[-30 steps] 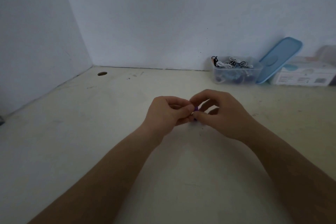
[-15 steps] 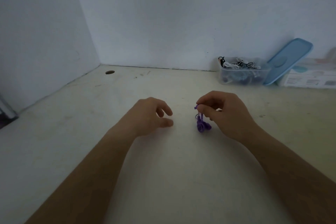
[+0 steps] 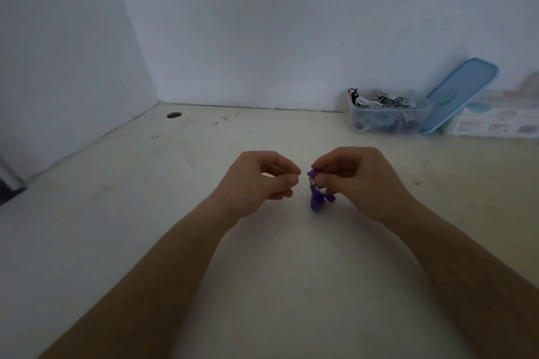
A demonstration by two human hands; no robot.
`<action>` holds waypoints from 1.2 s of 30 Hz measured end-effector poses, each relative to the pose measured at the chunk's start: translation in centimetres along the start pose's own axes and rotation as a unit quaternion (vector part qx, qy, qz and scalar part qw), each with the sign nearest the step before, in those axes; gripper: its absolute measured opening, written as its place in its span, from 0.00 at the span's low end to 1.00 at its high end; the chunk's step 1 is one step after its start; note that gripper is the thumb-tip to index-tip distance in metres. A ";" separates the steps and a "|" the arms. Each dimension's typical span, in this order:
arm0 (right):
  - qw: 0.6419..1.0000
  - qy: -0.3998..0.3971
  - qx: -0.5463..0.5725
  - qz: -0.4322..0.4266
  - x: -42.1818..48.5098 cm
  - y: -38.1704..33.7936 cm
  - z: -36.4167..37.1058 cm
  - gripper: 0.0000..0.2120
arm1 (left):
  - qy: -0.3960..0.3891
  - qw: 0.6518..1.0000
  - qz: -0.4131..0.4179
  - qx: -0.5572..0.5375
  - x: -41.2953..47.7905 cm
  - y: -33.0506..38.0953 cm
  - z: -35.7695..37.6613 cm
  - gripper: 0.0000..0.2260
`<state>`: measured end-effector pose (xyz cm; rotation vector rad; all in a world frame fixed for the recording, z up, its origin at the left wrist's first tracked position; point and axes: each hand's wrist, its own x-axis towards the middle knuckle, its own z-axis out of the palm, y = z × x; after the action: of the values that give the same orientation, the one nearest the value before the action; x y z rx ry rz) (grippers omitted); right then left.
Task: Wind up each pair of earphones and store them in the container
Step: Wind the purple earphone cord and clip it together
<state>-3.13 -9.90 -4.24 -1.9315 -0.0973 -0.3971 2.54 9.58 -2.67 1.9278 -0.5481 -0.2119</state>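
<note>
My right hand (image 3: 358, 181) pinches the top of a wound pair of purple earphones (image 3: 316, 202), and the small bundle hangs from its fingertips down to the pale table (image 3: 145, 213). A short gap to the left is my left hand (image 3: 262, 178), with fingers curled and thumb against the index finger. I see nothing between them. The clear plastic container (image 3: 388, 121) stands at the back right against the wall, open, with several white and black earphones inside.
The container's blue lid (image 3: 460, 93) leans against the wall just right of it. A white printed box (image 3: 501, 119) lies further right. A round cable hole (image 3: 174, 115) sits in the table's back left corner. Walls close the back and left.
One second ago both hands worked the earphones together. The left hand let go and drew left, then came back close. The right hand now holds the hanging bundle alone.
</note>
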 end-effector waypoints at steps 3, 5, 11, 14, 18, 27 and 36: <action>1.000 -0.004 -0.001 -0.004 0.0 0.1 0.1 0.10 | -0.016 0.997 -0.024 -0.069 -0.2 0.2 0.6 0.04; 1.000 -0.007 0.002 -0.007 0.0 0.1 0.1 0.10 | -0.009 0.994 -0.030 -0.107 -0.2 0.1 0.9 0.05; 1.000 -0.010 -0.003 -0.008 -0.1 0.2 0.2 0.09 | 0.023 0.991 -0.023 -0.130 -0.1 -0.2 1.6 0.07; 1.000 -0.003 0.000 -0.003 0.0 0.4 0.2 0.09 | 0.027 0.988 -0.026 -0.148 -0.2 -0.3 1.6 0.07; 1.000 -0.001 0.011 -0.003 0.0 0.4 0.1 0.08 | 0.024 0.987 -0.040 -0.154 -0.3 0.0 1.6 0.07; 1.000 0.006 0.013 -0.009 0.0 0.4 0.0 0.06 | -0.014 0.962 -0.077 -0.262 -0.2 0.3 1.4 0.05; 1.000 0.007 0.023 -0.008 0.0 0.3 0.2 0.09 | -0.022 0.953 -0.084 -0.290 -0.1 -0.1 1.4 0.06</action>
<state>-3.06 -9.85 -4.57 -1.8836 -0.1127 -0.4152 1.96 8.49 -3.37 1.3943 -0.3018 -0.4705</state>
